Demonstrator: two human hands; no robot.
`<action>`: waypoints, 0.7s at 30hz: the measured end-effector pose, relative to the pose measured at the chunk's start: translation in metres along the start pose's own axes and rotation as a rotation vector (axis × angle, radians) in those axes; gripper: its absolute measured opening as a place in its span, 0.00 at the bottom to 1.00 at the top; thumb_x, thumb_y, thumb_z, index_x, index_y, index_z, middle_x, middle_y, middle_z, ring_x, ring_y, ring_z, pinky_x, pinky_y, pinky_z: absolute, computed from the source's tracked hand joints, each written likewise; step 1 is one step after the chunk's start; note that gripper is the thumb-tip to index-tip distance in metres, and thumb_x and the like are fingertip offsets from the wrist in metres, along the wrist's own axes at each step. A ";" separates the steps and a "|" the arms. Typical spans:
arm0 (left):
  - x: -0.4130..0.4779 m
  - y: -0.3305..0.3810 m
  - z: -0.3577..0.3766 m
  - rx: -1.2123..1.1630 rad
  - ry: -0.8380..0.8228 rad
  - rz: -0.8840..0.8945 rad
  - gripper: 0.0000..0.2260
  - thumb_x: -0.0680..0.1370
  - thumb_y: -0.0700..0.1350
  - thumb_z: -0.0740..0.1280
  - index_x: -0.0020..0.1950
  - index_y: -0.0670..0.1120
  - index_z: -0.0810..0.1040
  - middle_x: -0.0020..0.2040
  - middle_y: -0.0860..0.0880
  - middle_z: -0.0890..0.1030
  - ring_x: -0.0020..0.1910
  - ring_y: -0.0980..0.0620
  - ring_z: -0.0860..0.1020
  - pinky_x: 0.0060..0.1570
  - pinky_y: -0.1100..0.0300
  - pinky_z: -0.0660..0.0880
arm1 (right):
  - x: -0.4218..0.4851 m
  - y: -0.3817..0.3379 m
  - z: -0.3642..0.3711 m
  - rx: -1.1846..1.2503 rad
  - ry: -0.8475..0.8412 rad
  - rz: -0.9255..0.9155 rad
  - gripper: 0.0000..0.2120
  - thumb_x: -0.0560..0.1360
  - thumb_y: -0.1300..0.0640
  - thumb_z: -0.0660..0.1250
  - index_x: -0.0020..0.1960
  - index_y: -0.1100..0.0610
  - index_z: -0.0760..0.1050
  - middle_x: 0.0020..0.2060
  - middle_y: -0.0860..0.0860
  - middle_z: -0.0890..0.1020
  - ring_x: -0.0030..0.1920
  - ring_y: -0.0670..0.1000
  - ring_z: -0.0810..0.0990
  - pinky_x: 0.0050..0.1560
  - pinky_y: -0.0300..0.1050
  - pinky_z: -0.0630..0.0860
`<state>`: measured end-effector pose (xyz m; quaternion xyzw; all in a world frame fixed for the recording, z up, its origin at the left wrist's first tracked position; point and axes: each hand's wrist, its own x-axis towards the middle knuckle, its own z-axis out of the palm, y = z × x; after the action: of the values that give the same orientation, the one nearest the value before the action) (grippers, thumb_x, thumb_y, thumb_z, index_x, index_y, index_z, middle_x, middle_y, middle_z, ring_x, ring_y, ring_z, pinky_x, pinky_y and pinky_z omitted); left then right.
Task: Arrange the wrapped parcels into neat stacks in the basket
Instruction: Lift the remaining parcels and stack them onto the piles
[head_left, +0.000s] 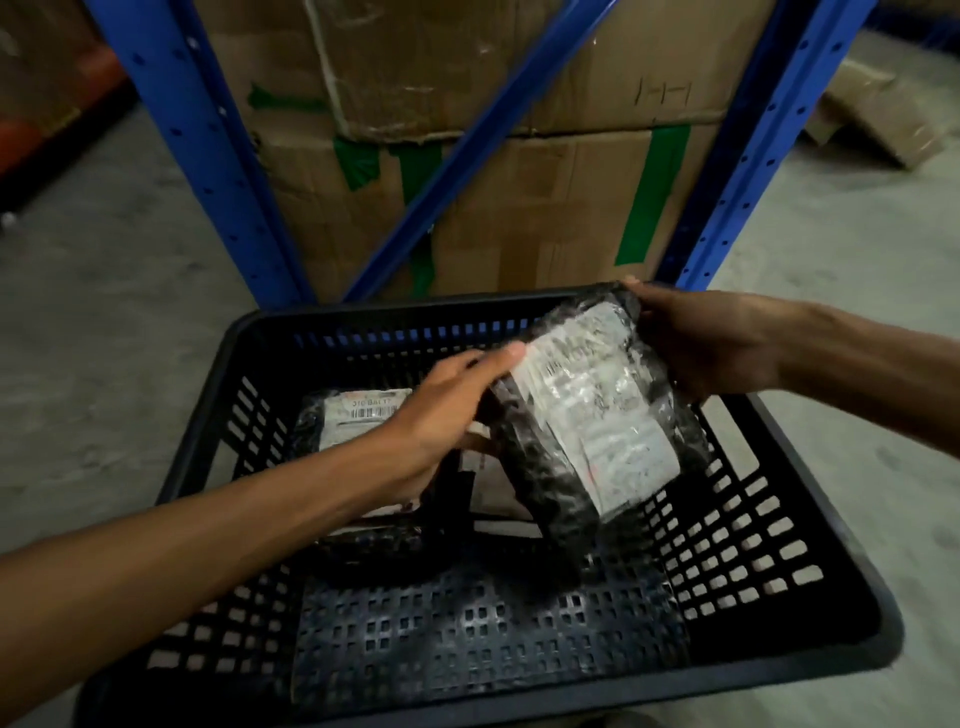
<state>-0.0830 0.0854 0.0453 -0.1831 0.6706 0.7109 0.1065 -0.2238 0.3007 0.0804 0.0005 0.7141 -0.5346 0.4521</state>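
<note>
A black perforated plastic basket (810, 649) sits on the floor below me. Both hands hold one black wrapped parcel (587, 415) with a white shipping label, tilted above the basket's middle. My right hand (711, 343) grips its far upper corner. My left hand (447, 415) clasps its left edge, thumb on the label. A second black parcel (337, 415) with a barcode label lies flat at the basket's back left, partly under my left wrist. Another parcel (488, 483) shows between them, mostly hidden.
A blue steel rack (208, 156) with a diagonal brace stands right behind the basket, holding large cardboard boxes (519, 208) patched with green tape. Flattened cardboard (872, 114) lies on the concrete floor at the far right. The basket's near floor (467, 623) is bare mesh.
</note>
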 end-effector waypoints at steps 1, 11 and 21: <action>0.005 0.003 -0.002 -0.049 0.081 -0.030 0.20 0.76 0.60 0.66 0.59 0.47 0.82 0.54 0.45 0.86 0.51 0.47 0.84 0.43 0.55 0.81 | 0.001 0.001 0.007 0.060 0.034 -0.013 0.34 0.77 0.32 0.56 0.69 0.55 0.75 0.63 0.59 0.83 0.65 0.61 0.80 0.61 0.59 0.77; 0.039 -0.003 0.001 0.157 0.482 0.098 0.20 0.80 0.60 0.57 0.54 0.46 0.77 0.45 0.46 0.80 0.42 0.50 0.78 0.42 0.56 0.74 | 0.029 0.035 0.062 0.271 0.235 -0.352 0.14 0.80 0.54 0.67 0.64 0.56 0.75 0.42 0.54 0.88 0.39 0.54 0.88 0.31 0.43 0.83; 0.075 -0.058 0.029 0.631 0.361 -0.113 0.21 0.84 0.51 0.52 0.68 0.38 0.71 0.68 0.40 0.72 0.66 0.41 0.72 0.63 0.52 0.69 | 0.081 0.101 0.066 -0.129 0.400 -0.127 0.27 0.81 0.44 0.59 0.77 0.52 0.60 0.71 0.58 0.74 0.68 0.62 0.76 0.69 0.62 0.72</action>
<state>-0.1319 0.1118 -0.0368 -0.3007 0.8537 0.4181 0.0769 -0.1801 0.2544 -0.0504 0.0326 0.8207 -0.5047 0.2660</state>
